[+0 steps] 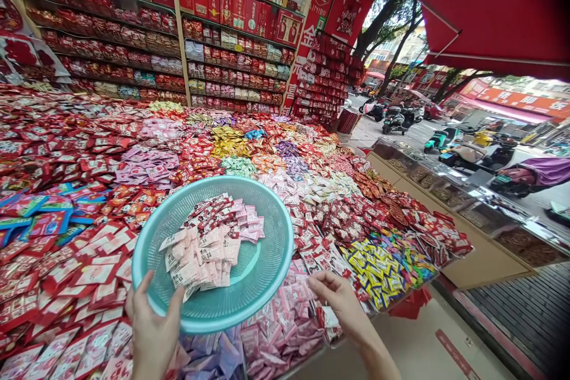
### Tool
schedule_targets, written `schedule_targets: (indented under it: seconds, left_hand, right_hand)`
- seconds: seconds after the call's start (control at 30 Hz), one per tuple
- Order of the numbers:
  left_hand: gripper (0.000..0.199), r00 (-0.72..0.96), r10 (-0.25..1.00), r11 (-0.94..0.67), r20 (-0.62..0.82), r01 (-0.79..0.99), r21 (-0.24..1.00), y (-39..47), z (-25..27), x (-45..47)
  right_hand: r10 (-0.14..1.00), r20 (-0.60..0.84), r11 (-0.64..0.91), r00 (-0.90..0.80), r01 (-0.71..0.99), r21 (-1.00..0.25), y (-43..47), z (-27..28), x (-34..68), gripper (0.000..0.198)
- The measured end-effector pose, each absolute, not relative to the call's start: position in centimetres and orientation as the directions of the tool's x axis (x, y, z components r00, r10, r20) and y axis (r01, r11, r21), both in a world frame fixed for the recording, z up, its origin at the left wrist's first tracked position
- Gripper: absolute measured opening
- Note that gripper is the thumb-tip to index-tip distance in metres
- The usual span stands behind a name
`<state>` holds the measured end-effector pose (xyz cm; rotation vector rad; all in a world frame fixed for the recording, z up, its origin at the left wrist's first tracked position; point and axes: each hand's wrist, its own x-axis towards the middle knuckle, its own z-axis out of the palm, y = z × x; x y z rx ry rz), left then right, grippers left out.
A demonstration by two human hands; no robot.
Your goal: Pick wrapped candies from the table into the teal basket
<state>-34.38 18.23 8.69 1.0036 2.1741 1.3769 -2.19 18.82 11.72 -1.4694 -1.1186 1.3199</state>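
A round turquoise plastic basket (pixel 271 285) is tilted towards me above the piled sweets. My left hand (pixel 155 323) grips its near-left rim, thumb and fingers spread along the edge. Inside lie pale pink packets with dark writing (pixel 207 255), dark red and white packets (pixel 214 211) and a few plain pink ones (pixel 249 222). My right hand (pixel 341 300) is right of the basket, low over pink packets (pixel 285 309) and red-and-white packets (pixel 327 317). Its thumb and forefinger come together; whatever they hold, if anything, does not show.
Heaps of wrapped sweets (pixel 146 163) cover the wide display, with yellow-and-blue packets (pixel 374 270) near its right edge. Shelves (pixel 180 29) of bagged sweets and red boxes stand behind. Lidded bins (pixel 418 172) run along the right; scooters (pixel 485 154) are parked outside.
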Motion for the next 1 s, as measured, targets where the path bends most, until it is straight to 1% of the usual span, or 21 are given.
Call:
schedule_targets:
  seconds: [0.17, 0.2, 0.23, 0.3, 0.33, 0.37, 0.4, 0.43, 0.47, 0.5, 0.57, 0.63, 0.7, 0.77, 0.9, 1.0]
  left_hand:
    - [0.087, -0.680, 0.732, 0.287, 0.041, 0.362, 0.887, 18.2, 8.3, -34.6]
    - [0.086, -0.687, 0.724, 0.294, 0.055, 0.381, 0.876, 18.2, 8.3, -34.6]
    - [0.084, -0.693, 0.714, 0.289, 0.102, 0.424, 0.858, 18.1, 8.4, -34.5]
    - [0.080, -0.683, 0.686, 0.233, 0.250, 0.532, 0.814, 17.9, 9.0, -34.1]
    - [0.076, -0.667, 0.686, 0.186, 0.292, 0.548, 0.816, 17.8, 9.4, -33.8]
    - [0.071, -0.642, 0.709, 0.124, 0.291, 0.520, 0.845, 17.7, 9.8, -33.3]
    - [0.064, -0.602, 0.766, 0.073, 0.225, 0.429, 0.900, 17.6, 10.2, -32.8]
    - [0.057, -0.523, 0.846, 0.057, 0.104, 0.283, 0.957, 17.4, 10.5, -32.3]
    - [0.051, -0.408, 0.913, 0.074, 0.001, 0.168, 0.983, 17.3, 10.8, -31.7]
    - [0.047, -0.294, 0.954, 0.102, -0.062, 0.123, 0.987, 17.2, 11.1, -31.1]
    - [0.043, -0.120, 0.984, 0.143, -0.131, 0.096, 0.985, 16.9, 11.3, -30.0]
    - [0.040, -0.024, 0.988, 0.154, -0.152, 0.106, 0.982, 16.8, 11.4, -29.4]
    - [0.037, 0.012, 0.989, 0.148, -0.151, 0.109, 0.983, 16.7, 11.6, -29.1]
    - [0.034, 0.003, 0.991, 0.130, -0.132, 0.105, 0.986, 16.6, 11.9, -29.1]
    - [0.030, -0.067, 0.995, 0.083, -0.078, 0.081, 0.993, 16.1, 12.4, -28.9]
    - [0.031, -0.119, 0.990, 0.080, -0.073, 0.057, 0.995, 15.8, 12.5, -28.7]
  right_hand:
    - [0.952, -0.301, -0.298, 0.060, -0.051, -0.953, 19.4, 11.9, -3.4, 0.038]
    - [0.949, -0.309, -0.304, 0.061, -0.073, -0.950, 19.5, 12.0, -3.7, 0.038]
    - [0.948, -0.311, -0.306, 0.058, -0.089, -0.948, 19.6, 12.1, -4.1, 0.038]
    - [0.957, -0.289, -0.285, 0.034, -0.098, -0.954, 19.7, 12.6, -5.1, 0.037]
    - [0.964, -0.267, -0.265, 0.011, -0.090, -0.960, 19.7, 12.9, -5.7, 0.036]
    - [0.970, -0.242, -0.243, -0.014, -0.078, -0.967, 19.6, 13.3, -6.3, 0.036]
    - [0.975, -0.220, -0.222, -0.039, -0.065, -0.973, 19.5, 13.7, -7.0, 0.035]
    - [0.977, -0.203, -0.207, -0.064, -0.054, -0.977, 19.4, 14.1, -7.6, 0.035]
    - [0.978, -0.192, -0.196, -0.088, -0.045, -0.980, 19.3, 14.5, -8.2, 0.035]
    - [0.977, -0.184, -0.189, -0.106, -0.040, -0.981, 19.2, 14.9, -8.8, 0.036]
    - [0.977, -0.173, -0.179, -0.125, -0.045, -0.983, 19.1, 15.4, -9.6, 0.035]
    - [0.978, -0.166, -0.173, -0.124, -0.055, -0.983, 19.0, 15.7, -10.0, 0.035]
    - [0.981, -0.160, -0.167, -0.109, -0.063, -0.984, 19.0, 15.8, -10.2, 0.034]
    - [0.985, -0.151, -0.157, -0.086, -0.070, -0.985, 18.9, 15.7, -10.2, 0.034]
    - [0.991, -0.128, -0.130, -0.026, -0.108, -0.986, 18.8, 15.4, -10.5, 0.031]
    - [0.992, -0.129, -0.128, 0.001, -0.140, -0.982, 18.8, 15.0, -10.8, 0.031]
